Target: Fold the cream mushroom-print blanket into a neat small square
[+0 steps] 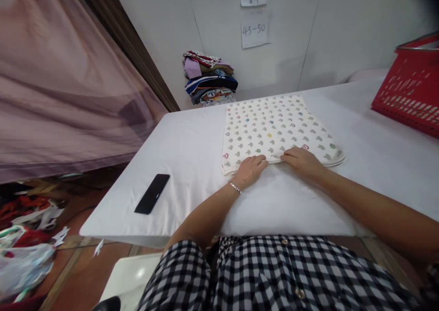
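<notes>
A white cloth [264,128] with small grey and coloured mushroom-like prints lies folded in layers on the white-covered table. My left hand [251,169], with a bracelet at the wrist, is closed on the cloth's near edge, left of its middle. Close beside it, my right hand [302,161] pinches the same near edge a little to the right. A short stretch of the edge shows between the two hands. The fingertips are partly hidden against the fabric. At the near right corner, the stacked layers curve slightly.
A black phone [152,193] lies on the table [192,155] to the left. A red plastic basket [411,84] stands at the right. Folded clothes [211,80] are piled behind the far edge. A pink curtain [68,82] hangs at left, above plastic bags [27,265].
</notes>
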A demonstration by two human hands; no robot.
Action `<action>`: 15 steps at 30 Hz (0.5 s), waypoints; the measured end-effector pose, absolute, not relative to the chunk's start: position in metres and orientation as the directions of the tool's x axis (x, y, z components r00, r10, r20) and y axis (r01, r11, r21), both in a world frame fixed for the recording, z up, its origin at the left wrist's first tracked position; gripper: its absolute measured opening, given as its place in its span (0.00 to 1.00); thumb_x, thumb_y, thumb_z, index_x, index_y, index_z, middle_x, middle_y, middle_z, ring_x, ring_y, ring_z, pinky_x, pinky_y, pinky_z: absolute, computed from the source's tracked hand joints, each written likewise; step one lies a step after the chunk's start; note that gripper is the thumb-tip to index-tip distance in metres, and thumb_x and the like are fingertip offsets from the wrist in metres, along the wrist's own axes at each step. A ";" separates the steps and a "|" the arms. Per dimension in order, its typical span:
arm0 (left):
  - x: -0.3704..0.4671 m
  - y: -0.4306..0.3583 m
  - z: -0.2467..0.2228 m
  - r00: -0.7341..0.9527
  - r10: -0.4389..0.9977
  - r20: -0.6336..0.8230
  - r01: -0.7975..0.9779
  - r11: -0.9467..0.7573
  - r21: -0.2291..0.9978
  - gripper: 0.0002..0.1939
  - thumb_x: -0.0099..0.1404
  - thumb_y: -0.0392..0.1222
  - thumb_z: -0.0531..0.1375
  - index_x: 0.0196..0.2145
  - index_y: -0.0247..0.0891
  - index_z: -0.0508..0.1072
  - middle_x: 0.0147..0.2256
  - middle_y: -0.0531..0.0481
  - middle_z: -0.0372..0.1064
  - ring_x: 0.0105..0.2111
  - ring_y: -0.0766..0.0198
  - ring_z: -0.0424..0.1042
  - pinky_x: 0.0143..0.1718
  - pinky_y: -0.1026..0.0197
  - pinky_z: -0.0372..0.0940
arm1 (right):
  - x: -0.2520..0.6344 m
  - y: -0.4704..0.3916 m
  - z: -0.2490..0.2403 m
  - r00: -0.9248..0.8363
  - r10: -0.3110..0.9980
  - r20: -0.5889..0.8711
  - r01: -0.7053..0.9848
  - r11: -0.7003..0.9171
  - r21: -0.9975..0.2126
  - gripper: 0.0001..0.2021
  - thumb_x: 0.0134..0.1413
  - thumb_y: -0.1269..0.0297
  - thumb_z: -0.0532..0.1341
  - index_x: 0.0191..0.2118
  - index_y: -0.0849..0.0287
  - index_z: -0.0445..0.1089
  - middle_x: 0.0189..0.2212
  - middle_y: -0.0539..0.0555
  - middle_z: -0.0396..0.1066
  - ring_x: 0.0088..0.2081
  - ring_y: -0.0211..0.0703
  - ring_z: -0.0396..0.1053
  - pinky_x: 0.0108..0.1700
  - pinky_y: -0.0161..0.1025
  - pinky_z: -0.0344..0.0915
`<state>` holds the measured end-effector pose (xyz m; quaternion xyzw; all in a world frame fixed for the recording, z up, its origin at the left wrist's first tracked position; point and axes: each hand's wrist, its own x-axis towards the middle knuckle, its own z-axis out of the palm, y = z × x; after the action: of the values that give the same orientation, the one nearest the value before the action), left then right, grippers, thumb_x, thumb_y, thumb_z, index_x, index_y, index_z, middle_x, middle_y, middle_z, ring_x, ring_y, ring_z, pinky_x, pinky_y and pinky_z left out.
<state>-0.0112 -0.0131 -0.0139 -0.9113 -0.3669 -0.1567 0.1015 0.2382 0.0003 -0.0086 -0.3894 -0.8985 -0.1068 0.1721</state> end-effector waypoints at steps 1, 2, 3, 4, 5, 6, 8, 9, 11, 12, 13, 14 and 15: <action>-0.012 -0.015 -0.014 0.705 0.614 0.354 0.677 -0.731 -0.081 0.14 0.69 0.32 0.47 0.42 0.40 0.70 0.53 0.47 0.65 0.43 0.60 0.67 0.40 0.57 0.61 | 0.239 0.001 -0.010 -0.638 0.660 0.395 0.734 0.676 0.056 0.18 0.58 0.74 0.47 0.41 0.57 0.74 0.39 0.58 0.73 0.39 0.47 0.67 0.39 0.43 0.62; -0.012 -0.017 -0.014 0.733 0.587 0.344 0.648 -0.756 -0.091 0.14 0.69 0.32 0.47 0.41 0.40 0.71 0.56 0.47 0.63 0.46 0.59 0.66 0.41 0.56 0.61 | 0.239 0.001 -0.011 -0.636 0.658 0.403 0.735 0.676 0.054 0.18 0.58 0.74 0.47 0.41 0.57 0.74 0.38 0.58 0.73 0.38 0.47 0.67 0.38 0.43 0.61; -0.012 -0.019 -0.013 0.761 0.559 0.331 0.617 -0.781 -0.100 0.14 0.69 0.32 0.47 0.40 0.40 0.72 0.58 0.48 0.60 0.49 0.59 0.65 0.43 0.56 0.60 | 0.239 0.000 -0.012 -0.631 0.656 0.415 0.735 0.676 0.051 0.17 0.58 0.73 0.48 0.41 0.57 0.74 0.38 0.58 0.73 0.38 0.47 0.67 0.38 0.42 0.61; -0.011 -0.019 -0.012 0.779 0.539 0.321 0.595 -0.797 -0.106 0.14 0.69 0.33 0.47 0.39 0.40 0.72 0.60 0.49 0.57 0.51 0.58 0.63 0.45 0.55 0.60 | 0.239 0.000 -0.013 -0.627 0.651 0.428 0.735 0.677 0.047 0.17 0.58 0.73 0.48 0.41 0.58 0.74 0.38 0.58 0.73 0.38 0.47 0.67 0.38 0.42 0.61; -0.009 -0.019 -0.012 0.783 0.536 0.315 0.590 -0.801 -0.105 0.15 0.70 0.33 0.47 0.38 0.39 0.73 0.61 0.50 0.55 0.53 0.58 0.62 0.46 0.54 0.59 | 0.238 0.000 -0.014 -0.624 0.645 0.441 0.732 0.680 0.043 0.17 0.59 0.73 0.48 0.41 0.58 0.74 0.37 0.58 0.73 0.37 0.46 0.67 0.37 0.42 0.61; -0.007 -0.018 -0.012 0.777 0.546 0.313 0.599 -0.795 -0.099 0.15 0.70 0.34 0.47 0.38 0.39 0.73 0.62 0.49 0.55 0.54 0.57 0.61 0.47 0.54 0.59 | 0.238 -0.001 -0.014 -0.623 0.637 0.454 0.729 0.684 0.040 0.16 0.59 0.73 0.49 0.41 0.58 0.74 0.37 0.57 0.73 0.37 0.46 0.67 0.37 0.41 0.60; -0.002 -0.015 -0.012 0.755 0.575 0.316 0.627 -0.775 -0.086 0.15 0.70 0.36 0.47 0.37 0.37 0.73 0.61 0.47 0.56 0.55 0.55 0.60 0.47 0.52 0.59 | 0.236 -0.002 -0.013 -0.624 0.623 0.472 0.722 0.690 0.043 0.15 0.59 0.73 0.50 0.41 0.58 0.74 0.35 0.57 0.73 0.35 0.44 0.67 0.36 0.40 0.60; 0.001 -0.012 -0.013 0.753 0.578 0.314 0.629 -0.773 -0.084 0.15 0.70 0.37 0.48 0.35 0.36 0.74 0.60 0.46 0.57 0.56 0.54 0.59 0.47 0.52 0.59 | 0.235 -0.002 -0.012 -0.626 0.617 0.476 0.719 0.694 0.047 0.15 0.59 0.74 0.50 0.41 0.58 0.74 0.35 0.57 0.73 0.35 0.44 0.67 0.35 0.39 0.60; 0.006 -0.008 -0.015 0.773 0.558 0.303 0.606 -0.791 -0.087 0.15 0.70 0.36 0.48 0.32 0.35 0.73 0.59 0.44 0.60 0.57 0.53 0.58 0.48 0.51 0.59 | 0.234 -0.002 -0.011 -0.633 0.612 0.474 0.713 0.699 0.050 0.15 0.59 0.74 0.50 0.40 0.58 0.74 0.35 0.57 0.73 0.35 0.44 0.67 0.35 0.39 0.60; 0.008 -0.007 -0.015 0.781 0.546 0.302 0.592 -0.801 -0.083 0.16 0.70 0.34 0.47 0.32 0.35 0.73 0.57 0.44 0.61 0.57 0.53 0.58 0.48 0.51 0.59 | 0.234 -0.002 -0.010 -0.634 0.614 0.471 0.713 0.699 0.049 0.15 0.59 0.74 0.50 0.40 0.58 0.74 0.35 0.57 0.73 0.35 0.44 0.67 0.35 0.40 0.60; 0.010 -0.007 -0.015 0.783 0.540 0.308 0.585 -0.808 -0.070 0.16 0.69 0.32 0.46 0.32 0.35 0.73 0.56 0.45 0.63 0.57 0.55 0.58 0.49 0.51 0.59 | 0.234 -0.003 -0.010 -0.631 0.616 0.471 0.715 0.697 0.045 0.15 0.59 0.74 0.50 0.40 0.58 0.74 0.35 0.57 0.73 0.35 0.44 0.67 0.36 0.40 0.60; 0.010 -0.008 -0.015 0.780 0.539 0.318 0.581 -0.812 -0.049 0.17 0.69 0.31 0.46 0.32 0.35 0.73 0.55 0.45 0.64 0.57 0.56 0.59 0.49 0.52 0.60 | 0.234 -0.003 -0.010 -0.624 0.621 0.474 0.720 0.693 0.039 0.15 0.59 0.73 0.50 0.40 0.57 0.74 0.36 0.57 0.73 0.35 0.44 0.67 0.36 0.40 0.60; 0.010 -0.009 -0.014 0.769 0.543 0.336 0.583 -0.812 -0.022 0.16 0.69 0.30 0.45 0.33 0.36 0.72 0.54 0.46 0.65 0.57 0.57 0.59 0.50 0.52 0.60 | 0.234 -0.003 -0.010 -0.617 0.625 0.477 0.723 0.690 0.031 0.15 0.59 0.73 0.50 0.40 0.57 0.74 0.35 0.57 0.73 0.35 0.45 0.67 0.36 0.40 0.60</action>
<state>0.0103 -0.0095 -0.0140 -0.9385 -0.2999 -0.1592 0.0626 0.2340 -0.0035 -0.0097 -0.3777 -0.8924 -0.1105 0.2207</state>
